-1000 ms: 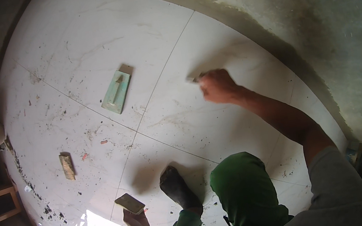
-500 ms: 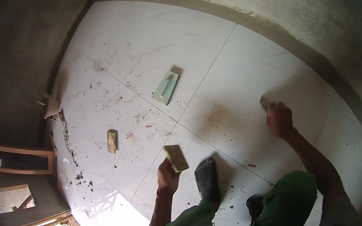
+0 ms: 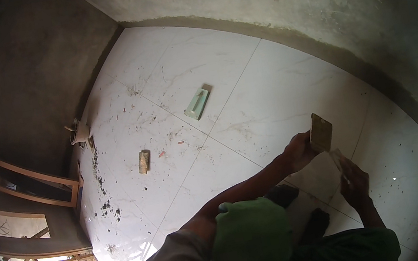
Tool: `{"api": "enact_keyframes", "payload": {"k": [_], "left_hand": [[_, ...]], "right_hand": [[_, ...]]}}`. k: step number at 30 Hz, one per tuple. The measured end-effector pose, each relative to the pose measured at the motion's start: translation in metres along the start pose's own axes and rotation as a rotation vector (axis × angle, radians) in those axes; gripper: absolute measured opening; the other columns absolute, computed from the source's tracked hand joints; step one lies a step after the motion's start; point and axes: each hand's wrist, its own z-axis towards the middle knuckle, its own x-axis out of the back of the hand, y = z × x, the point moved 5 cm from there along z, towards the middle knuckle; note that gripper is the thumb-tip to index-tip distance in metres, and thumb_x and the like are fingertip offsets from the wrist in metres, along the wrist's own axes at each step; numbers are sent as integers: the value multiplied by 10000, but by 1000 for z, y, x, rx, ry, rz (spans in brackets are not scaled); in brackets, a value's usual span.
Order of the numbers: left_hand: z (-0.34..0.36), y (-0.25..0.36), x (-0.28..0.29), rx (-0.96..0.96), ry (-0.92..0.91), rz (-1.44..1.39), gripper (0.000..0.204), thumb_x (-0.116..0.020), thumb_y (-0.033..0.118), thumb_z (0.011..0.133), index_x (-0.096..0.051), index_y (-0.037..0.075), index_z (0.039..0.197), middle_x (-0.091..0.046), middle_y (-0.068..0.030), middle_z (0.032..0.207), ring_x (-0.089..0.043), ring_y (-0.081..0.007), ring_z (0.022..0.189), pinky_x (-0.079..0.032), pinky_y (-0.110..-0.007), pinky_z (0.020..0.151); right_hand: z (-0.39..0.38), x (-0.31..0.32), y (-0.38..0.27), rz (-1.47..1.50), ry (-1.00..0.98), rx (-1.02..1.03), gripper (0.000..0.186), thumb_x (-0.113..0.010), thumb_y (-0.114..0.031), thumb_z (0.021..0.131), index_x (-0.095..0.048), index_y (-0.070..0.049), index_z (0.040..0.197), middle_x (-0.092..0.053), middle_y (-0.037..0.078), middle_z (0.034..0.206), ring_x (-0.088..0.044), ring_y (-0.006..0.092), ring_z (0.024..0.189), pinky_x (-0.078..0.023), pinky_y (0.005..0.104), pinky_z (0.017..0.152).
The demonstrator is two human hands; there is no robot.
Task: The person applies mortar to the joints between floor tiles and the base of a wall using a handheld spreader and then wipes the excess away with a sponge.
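Note:
Reaching across to the right, my left hand [image 3: 300, 152] grips a flat rectangular block [image 3: 321, 133], yellowish brown and held tilted by its edge. Just below it, my right hand [image 3: 354, 183] is closed round a small hand tool with a pale, thin, flat end [image 3: 337, 157], which looks like a scraper. That end comes up to the block's lower edge; whether they touch I cannot tell. My right fingers hide the tool's handle. Farther off on the floor lies a pale green plastering float [image 3: 197, 104], handle up. A small worn brownish block [image 3: 144, 162] rests to its left.
White floor tiles [image 3: 235, 88] carry dark crumbs and red scraps. A bucket [image 3: 80, 132] stands by the left wall, near wooden frames [image 3: 37, 182]. A rough cement band [image 3: 316, 45] runs along the base of the far wall. My green-clad knee [image 3: 250, 236] rises in front.
My left hand has swung right with the flat block, over to my right hand. My right hand has come nearer to me and turned its tool toward the block. The view has shifted slightly.

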Motion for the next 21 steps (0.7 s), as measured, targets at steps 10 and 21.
{"api": "enact_keyframes", "payload": {"k": [10,21], "left_hand": [[34,-36,-9,112,-96,-202,365,-430,269,1120,-603,24,1329,-697,-87,1229,-678,-207,1135,-543,-394,1035],[34,-69,-17,436,-352,-303,479,-447,349,1087,-575,21,1412,-675,-118,1326,-672,-253,1181,-562,-448,1004]], "right_hand": [[-41,32,-21,-99,-104,-446,378,-628,26,893,-711,-35,1257,-739,220,1212,-745,394,1054,-630,434,870],[-136,20,-10,845,476,-1357,193,-704,-49,927,-686,18,1107,-705,66,978,-686,139,824,-576,299,660]]}}
